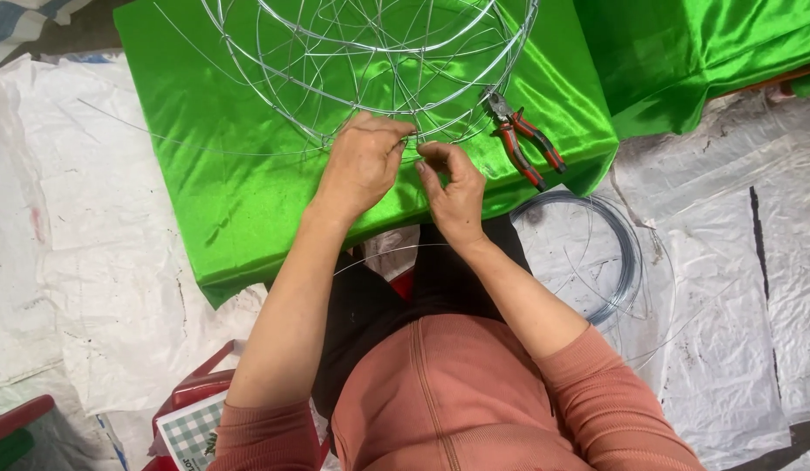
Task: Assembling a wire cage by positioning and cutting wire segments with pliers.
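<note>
Both hands meet at the near rim of a round wire frame (370,61) that rests on a bright green satin cloth (239,166). The left hand (363,166) is curled, its fingers closed on the frame's lowest ring. The right hand (457,194), just beside it at 3 o'clock, pinches a thin wire at the same ring with thumb and fingertips. Pliers with red and black handles (522,139) lie on the cloth at 2 o'clock from the hands, touching neither. A coil of wire (627,253) sits on the white plastic sheeting (727,288) at 4 o'clock.
</note>
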